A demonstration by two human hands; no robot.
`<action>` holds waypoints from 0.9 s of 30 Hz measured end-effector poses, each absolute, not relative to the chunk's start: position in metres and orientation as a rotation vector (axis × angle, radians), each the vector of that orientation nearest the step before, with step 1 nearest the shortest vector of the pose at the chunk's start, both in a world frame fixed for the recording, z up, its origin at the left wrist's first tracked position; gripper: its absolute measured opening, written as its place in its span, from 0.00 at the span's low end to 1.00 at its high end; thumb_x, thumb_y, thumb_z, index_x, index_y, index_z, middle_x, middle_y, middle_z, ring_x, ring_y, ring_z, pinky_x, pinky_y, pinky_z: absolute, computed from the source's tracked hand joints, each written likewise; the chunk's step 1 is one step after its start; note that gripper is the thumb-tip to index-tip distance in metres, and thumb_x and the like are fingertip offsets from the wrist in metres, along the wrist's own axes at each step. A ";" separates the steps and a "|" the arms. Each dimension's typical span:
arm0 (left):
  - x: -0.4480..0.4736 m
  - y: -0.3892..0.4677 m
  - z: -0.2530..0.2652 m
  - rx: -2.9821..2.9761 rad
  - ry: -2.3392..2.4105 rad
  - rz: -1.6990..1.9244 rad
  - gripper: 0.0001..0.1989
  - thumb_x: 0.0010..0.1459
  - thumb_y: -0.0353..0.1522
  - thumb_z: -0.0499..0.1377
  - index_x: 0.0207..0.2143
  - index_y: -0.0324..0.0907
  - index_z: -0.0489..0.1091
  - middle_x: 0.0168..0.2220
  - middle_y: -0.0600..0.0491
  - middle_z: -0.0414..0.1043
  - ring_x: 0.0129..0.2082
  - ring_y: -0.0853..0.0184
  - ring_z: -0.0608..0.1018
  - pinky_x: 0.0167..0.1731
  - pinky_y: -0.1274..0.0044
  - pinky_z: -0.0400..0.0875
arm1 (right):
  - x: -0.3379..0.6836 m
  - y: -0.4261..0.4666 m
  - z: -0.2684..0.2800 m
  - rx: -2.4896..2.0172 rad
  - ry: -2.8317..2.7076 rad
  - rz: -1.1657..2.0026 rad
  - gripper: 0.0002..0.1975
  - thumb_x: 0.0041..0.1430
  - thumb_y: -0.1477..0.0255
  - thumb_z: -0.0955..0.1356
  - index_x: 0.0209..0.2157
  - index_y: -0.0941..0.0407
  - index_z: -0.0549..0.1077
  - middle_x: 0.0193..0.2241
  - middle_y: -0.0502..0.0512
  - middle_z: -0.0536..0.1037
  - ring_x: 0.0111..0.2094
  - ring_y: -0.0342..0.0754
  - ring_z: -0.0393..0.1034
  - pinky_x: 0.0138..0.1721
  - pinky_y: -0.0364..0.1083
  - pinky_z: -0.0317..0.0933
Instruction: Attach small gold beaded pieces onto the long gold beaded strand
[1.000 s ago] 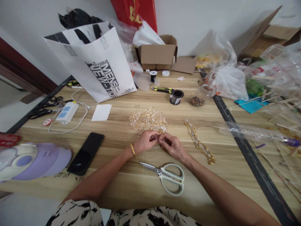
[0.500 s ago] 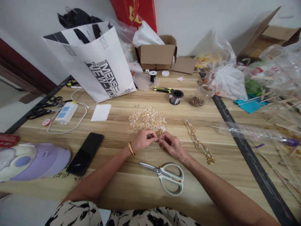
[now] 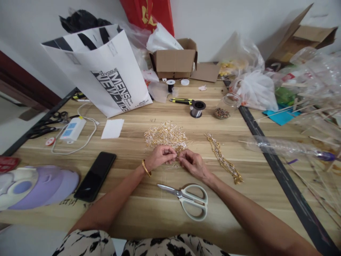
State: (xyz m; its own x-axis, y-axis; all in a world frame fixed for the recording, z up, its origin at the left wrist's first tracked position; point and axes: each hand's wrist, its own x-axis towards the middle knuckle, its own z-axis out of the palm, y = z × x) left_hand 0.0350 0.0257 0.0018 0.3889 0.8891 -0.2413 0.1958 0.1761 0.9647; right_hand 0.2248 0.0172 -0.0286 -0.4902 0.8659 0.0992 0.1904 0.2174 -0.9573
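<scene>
Pale-handled scissors [image 3: 180,194] lie lower center on the tabletop [image 3: 129,151]. Beyond, mid-frame, a thin chain [image 3: 172,166] lies near the left hand [image 3: 159,157] and right hand [image 3: 195,165], each grip pinched at the fingertips (anything held is too tiny to identify); a gold-and-silver pile [image 3: 165,135] sits just above.

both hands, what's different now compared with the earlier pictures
The left hand has eased slightly leftward from the right hand, showing more of the fine chain below. Any change of grip is too small to tell. The scissors, the gold-and-silver pile and the strands stayed put.
</scene>
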 end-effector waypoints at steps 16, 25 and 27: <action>0.037 0.025 0.000 1.437 1.111 0.708 0.12 0.51 0.36 0.60 0.30 0.34 0.70 0.19 0.56 0.68 0.18 0.76 0.70 0.19 0.84 0.65 | 0.225 0.017 -0.026 -1.005 -1.821 1.292 0.08 0.59 0.68 0.63 0.29 0.58 0.66 0.20 0.46 0.64 0.20 0.38 0.54 0.21 0.39 0.50; 0.037 0.024 0.002 1.453 1.111 0.679 0.12 0.52 0.36 0.60 0.30 0.34 0.70 0.20 0.55 0.69 0.18 0.76 0.70 0.19 0.84 0.64 | 0.225 0.017 -0.027 -0.995 -1.803 1.295 0.08 0.59 0.68 0.63 0.30 0.58 0.66 0.20 0.47 0.64 0.20 0.39 0.55 0.21 0.39 0.50; 0.037 0.025 0.001 1.449 1.111 0.674 0.12 0.52 0.37 0.60 0.30 0.34 0.71 0.20 0.55 0.69 0.18 0.76 0.70 0.19 0.84 0.64 | 0.225 0.017 -0.027 -0.993 -1.802 1.298 0.07 0.59 0.69 0.63 0.30 0.58 0.65 0.20 0.46 0.64 0.20 0.38 0.55 0.21 0.39 0.50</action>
State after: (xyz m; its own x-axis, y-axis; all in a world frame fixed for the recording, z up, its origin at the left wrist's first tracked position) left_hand 0.0368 0.0245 0.0012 0.3908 0.9030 -0.1784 0.2583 0.0785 0.9629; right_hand 0.2254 0.0171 -0.0271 -0.4664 0.8791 0.0989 0.1845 0.2059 -0.9610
